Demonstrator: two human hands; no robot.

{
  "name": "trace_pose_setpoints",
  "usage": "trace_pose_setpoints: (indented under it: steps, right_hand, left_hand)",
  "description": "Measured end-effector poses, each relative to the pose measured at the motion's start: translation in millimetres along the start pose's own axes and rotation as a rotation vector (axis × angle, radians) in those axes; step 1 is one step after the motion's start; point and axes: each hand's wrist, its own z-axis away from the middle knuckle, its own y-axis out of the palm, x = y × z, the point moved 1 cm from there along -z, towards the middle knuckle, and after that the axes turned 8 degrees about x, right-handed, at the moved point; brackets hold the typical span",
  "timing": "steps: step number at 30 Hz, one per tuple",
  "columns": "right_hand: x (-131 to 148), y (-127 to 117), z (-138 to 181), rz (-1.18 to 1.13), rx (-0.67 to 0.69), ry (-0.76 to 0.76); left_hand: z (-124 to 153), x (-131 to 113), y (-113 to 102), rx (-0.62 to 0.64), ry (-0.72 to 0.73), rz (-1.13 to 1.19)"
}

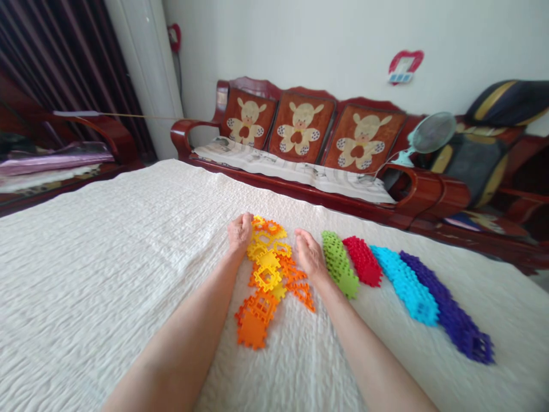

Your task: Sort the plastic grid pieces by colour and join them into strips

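A loose pile of yellow interlocking plastic tiles (268,259) and orange interlocking plastic tiles (252,330) lies on the quilted cover. Some tiles are solid, others have cut-out middles, and they overlap one another. My left hand (240,232) rests at the far left edge of the pile, its fingers bent, loosely open and partly hidden. On the pile's other side is my right hand (309,254), its bent fingers apart from each other and holding nothing I can see. It sits between the pile and a row of green tiles (339,264).
Rows of red tiles (362,261), light blue tiles (405,285) and purple tiles (446,309) lie to the right on the white quilted cover (128,257). Beyond stands a wooden sofa (300,186) with bear cushions (302,129). A small fan (433,133) stands at its right end.
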Motion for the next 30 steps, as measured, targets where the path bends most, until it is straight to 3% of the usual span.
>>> trace_pose_setpoints:
  steps: [8,16,21,25,30]
  right_hand:
    - [-5.7,-5.4,57.6,-0.132,0.131,-0.114]
    - [-9.9,-9.9,53.1,-0.263,0.126,-0.097]
    - [-3.6,-6.1,58.9,0.114,0.047,-0.187]
    - [1.0,-4.4,63.8,0.434,0.085,-0.292]
    - [0.6,-3.8,62.4,0.487,0.128,-0.317]
  left_hand:
    - [1.6,-3.2,-1.0,-0.003,0.010,-0.009]
    - [3.5,-7.4,-1.6,0.020,0.029,-0.075]
    - [0.7,-3.7,1.5,0.020,0.017,-0.135]
    - [-0.8,-1.0,2.8,0.014,0.035,-0.148]
    - [0.5,-2.0,2.1,0.027,0.038,-0.169]
